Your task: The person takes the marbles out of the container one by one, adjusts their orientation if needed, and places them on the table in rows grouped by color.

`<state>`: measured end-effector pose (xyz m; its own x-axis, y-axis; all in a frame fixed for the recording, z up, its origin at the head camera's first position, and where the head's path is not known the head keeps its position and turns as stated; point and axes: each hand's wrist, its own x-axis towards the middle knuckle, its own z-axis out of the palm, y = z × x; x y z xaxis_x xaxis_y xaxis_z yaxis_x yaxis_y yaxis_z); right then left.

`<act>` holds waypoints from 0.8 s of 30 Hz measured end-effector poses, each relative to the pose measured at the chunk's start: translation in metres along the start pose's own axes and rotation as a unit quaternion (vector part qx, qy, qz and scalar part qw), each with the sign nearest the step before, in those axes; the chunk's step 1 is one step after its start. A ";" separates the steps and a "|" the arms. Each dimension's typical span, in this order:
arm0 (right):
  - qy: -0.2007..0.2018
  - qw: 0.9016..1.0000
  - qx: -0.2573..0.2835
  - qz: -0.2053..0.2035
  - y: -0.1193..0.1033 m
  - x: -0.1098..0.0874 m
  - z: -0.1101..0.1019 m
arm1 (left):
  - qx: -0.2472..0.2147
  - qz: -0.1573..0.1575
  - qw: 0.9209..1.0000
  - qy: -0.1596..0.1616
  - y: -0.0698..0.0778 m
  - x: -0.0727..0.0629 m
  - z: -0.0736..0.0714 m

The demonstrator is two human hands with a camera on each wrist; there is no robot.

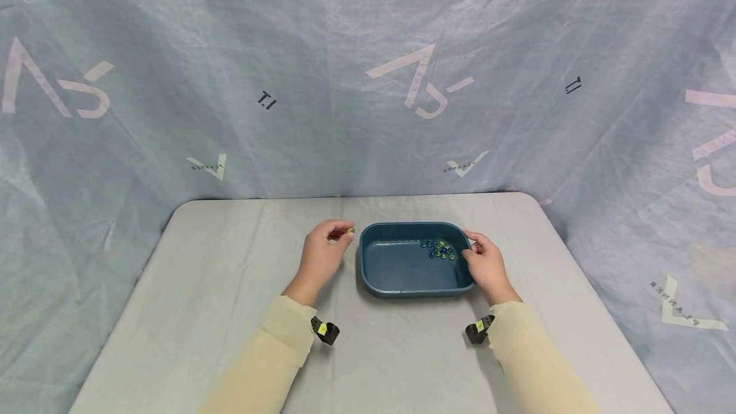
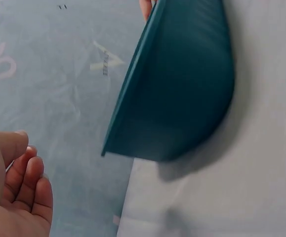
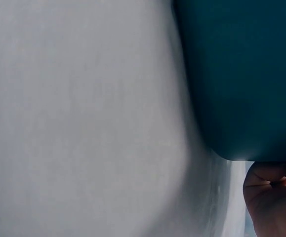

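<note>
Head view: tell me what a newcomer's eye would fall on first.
The dark teal tray stands out first, between the hands against the pale tabletop. Next come the small blue and yellow-green beads clustered toward its right end, which the right hand grips. Left of the tray, the left hand pinches a greenish bead.

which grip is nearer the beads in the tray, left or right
Right. The right grip holds the tray at its right end, close beside the beads. The left grip is outside the tray's left end, pinching a lone bead.
</note>
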<state>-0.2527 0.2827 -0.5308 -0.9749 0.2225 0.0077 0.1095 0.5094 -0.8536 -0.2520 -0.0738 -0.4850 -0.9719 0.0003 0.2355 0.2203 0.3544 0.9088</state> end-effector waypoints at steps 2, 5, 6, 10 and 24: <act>0.000 1.000 0.001 -0.001 0.000 0.000 -0.001 | 0.002 0.003 1.000 0.002 -0.003 0.004 -0.002; -0.002 1.000 0.003 0.000 0.000 0.001 -0.002 | 0.013 0.006 1.000 0.003 -0.009 0.009 -0.002; -0.003 1.000 0.002 0.001 0.000 0.001 -0.002 | 0.018 0.000 1.000 0.001 -0.012 0.010 -0.001; 0.001 1.000 -0.002 0.000 0.000 0.000 -0.003 | 0.032 -0.030 0.999 -0.014 -0.031 0.012 0.004; 0.001 1.000 0.004 0.003 0.001 -0.001 0.000 | 0.126 -0.079 0.987 -0.068 -0.078 0.010 0.011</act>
<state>-0.2521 0.2831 -0.5313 -0.9737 0.2278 0.0032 0.1144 0.5014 -0.8576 -0.2801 -0.0909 -0.5577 -0.9983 0.0470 0.0338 0.0548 0.5809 0.8121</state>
